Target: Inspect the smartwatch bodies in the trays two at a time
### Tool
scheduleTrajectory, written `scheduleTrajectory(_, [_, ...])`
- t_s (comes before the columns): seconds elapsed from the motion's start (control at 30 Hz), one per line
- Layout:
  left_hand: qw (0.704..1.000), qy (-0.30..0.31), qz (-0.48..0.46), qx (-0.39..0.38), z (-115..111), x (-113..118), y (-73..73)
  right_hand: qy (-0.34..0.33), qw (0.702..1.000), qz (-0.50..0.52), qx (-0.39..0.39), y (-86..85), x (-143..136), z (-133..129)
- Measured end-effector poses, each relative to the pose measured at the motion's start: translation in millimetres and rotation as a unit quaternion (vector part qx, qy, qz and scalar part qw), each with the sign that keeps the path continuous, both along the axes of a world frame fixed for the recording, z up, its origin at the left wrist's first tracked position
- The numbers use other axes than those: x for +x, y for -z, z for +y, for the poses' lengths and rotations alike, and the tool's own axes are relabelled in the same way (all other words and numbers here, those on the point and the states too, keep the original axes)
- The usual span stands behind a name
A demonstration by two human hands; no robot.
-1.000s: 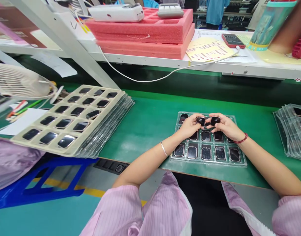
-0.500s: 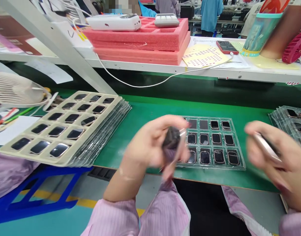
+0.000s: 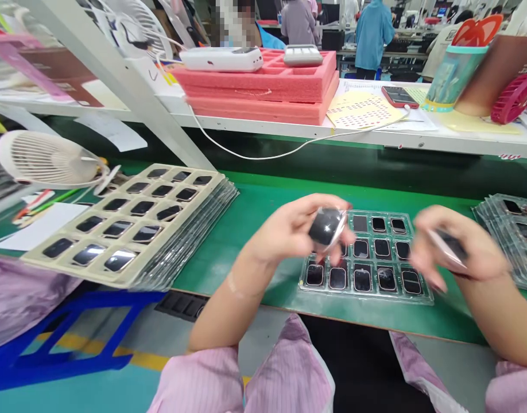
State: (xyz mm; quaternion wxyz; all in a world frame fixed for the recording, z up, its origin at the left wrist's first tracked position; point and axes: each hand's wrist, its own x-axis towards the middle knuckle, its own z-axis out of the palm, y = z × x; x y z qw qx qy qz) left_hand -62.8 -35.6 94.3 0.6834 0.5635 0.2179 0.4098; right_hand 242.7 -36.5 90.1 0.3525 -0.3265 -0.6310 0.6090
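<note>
My left hand (image 3: pixel 285 229) is closed around a square smartwatch case (image 3: pixel 326 228), its glossy black screen turned up towards me. A second watch case (image 3: pixel 449 249), with a pale pinkish metal edge, is held tilted in my right hand (image 3: pixel 476 244); that hand is somewhat blurred. Both hands are in the air above a clear plastic tray (image 3: pixel 367 296), apart from each other. Rows of black-screened watch cases sit in the tray's compartments. My left hand and its watch hide the tray's back left part, and my right hand covers some of its right edge.
On the left, a cream tray (image 3: pixel 79 273) of watch cases tops a stack of clear trays (image 3: pixel 177 246). More stacked trays (image 3: pixel 500 235) stand at the right. A white fan (image 3: pixel 48 160) is far left. Above, a shelf (image 3: pixel 367 137) bears pink foam trays (image 3: pixel 255 109).
My left hand has moved right and slightly up, and its watch now shows its screen. My right hand has shifted a little left, towards the tray. The camera view has tilted slightly.
</note>
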Motion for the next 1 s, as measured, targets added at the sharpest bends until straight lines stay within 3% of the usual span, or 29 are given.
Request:
scheduleTrajectory(0.13, [0.998,0.017,0.053,-0.002,38.3,36.5,42.3,0.032,0.998,0.042,-0.042,31.9,-17.8,24.3])
scheduleTrajectory(0.23, [0.99,-0.047,0.136,-0.005,54.0,55.9,76.3,0.088,0.995,0.016,-0.049,68.2,-22.2,46.3])
scheduleTrajectory(0.33, [0.98,-0.084,0.179,0.0,54.6,63.1,96.7,0.107,0.993,-0.044,-0.014,92.4,-22.2,53.1])
scheduleTrajectory(0.67, [0.986,-0.136,0.101,-0.012,50.2,69.3,118.3,0.087,0.991,-0.082,0.059,102.3,-23.0,45.1])
scheduleTrajectory(1.0, [0.979,-0.16,0.122,-0.005,45.3,69.8,119.6,0.08,0.99,-0.1,0.062,113.6,-17.6,46.4])
